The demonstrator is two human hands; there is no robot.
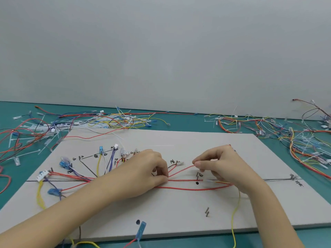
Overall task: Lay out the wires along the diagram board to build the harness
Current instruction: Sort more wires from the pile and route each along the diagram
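- Nearest the viewer, a blue sleeved terminal (141, 229) with a red lead lies at the front edge of a pale grey diagram board (179, 208), beside a black dot drawn on the board
- A yellow wire (235, 213) runs from under the right palm down over the board's front edge onto the teal table (188, 122)
- Two bare forearms reach in from the bottom corners and meet at the middle of the board
- The left hand (152, 169) is curled, thumb and fingertips pinched closed on a bunch of red wires (186, 180), pressing them down where they gather on the long horizontal line drawn across the board
- The right hand (222, 165) is raised slightly above the board, thumb and forefinger pinched on one red strand that rises from the left hand's pinch; the other fingers are curled loosely
- More red wires run flat between the two hands, one bowing toward the viewer
- To the left of the hands, wires in red, yellow, purple and white fan outward along hand-drawn branch lines, ending in blue terminals (63, 163) and a white connector (41, 175); handwritten labels mark the branches
- Beyond the board, loose wires and white cable ties (44, 129) are heaped on the table at far left, and tied bundles of harnesses (279, 129) at far right
- A plain grey wall (161, 51) fills the background
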